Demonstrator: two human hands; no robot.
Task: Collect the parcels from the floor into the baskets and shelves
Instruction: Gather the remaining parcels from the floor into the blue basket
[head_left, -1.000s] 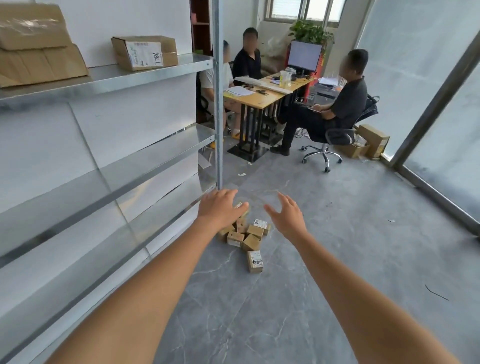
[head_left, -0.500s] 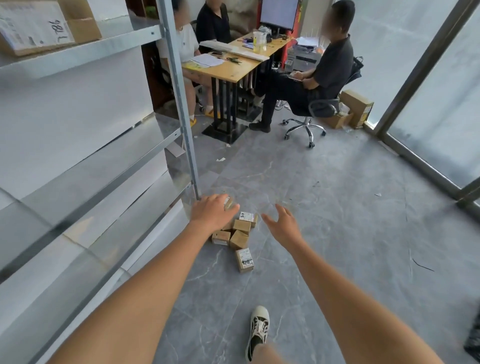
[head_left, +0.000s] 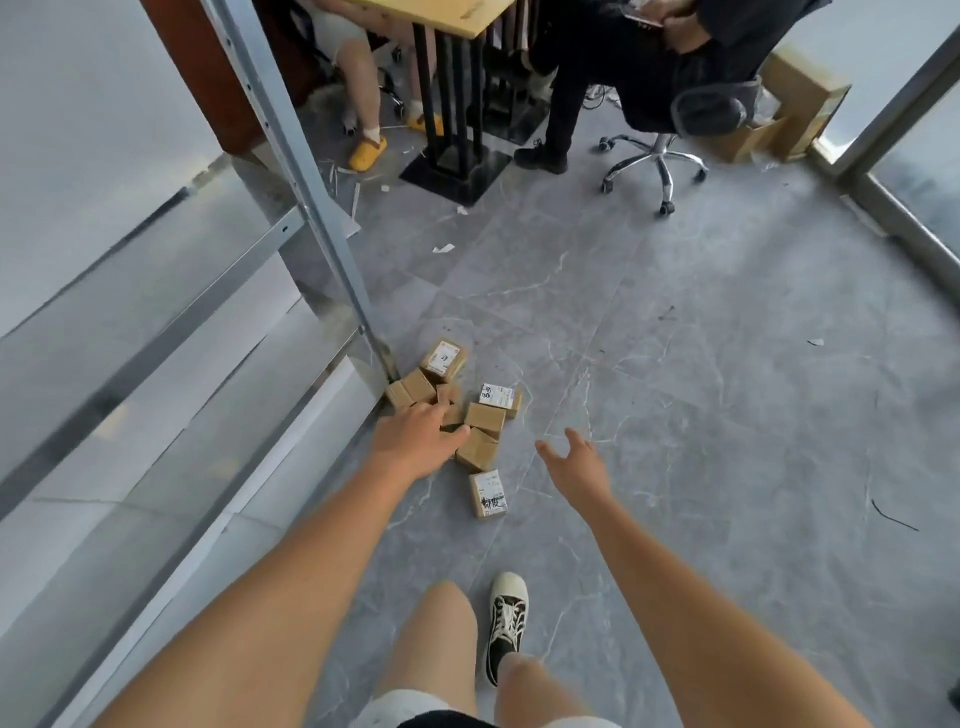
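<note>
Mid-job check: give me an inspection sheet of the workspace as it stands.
Surface: grey marbled floor, paper scraps scattered.
Job's things: small cardboard parcels clustered by the shelf post; one labelled parcel apart, nearer.
Clutter: large boxes by the window frame.
Hands: left hand over the pile, right hand open, empty.
Cables: some under the desk.
Surroundings: metal shelves, desk, office chair, seated people.

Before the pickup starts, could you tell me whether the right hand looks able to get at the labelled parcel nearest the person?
Probably yes: the right hand is open, and only bare floor separates it from the labelled parcel.
</note>
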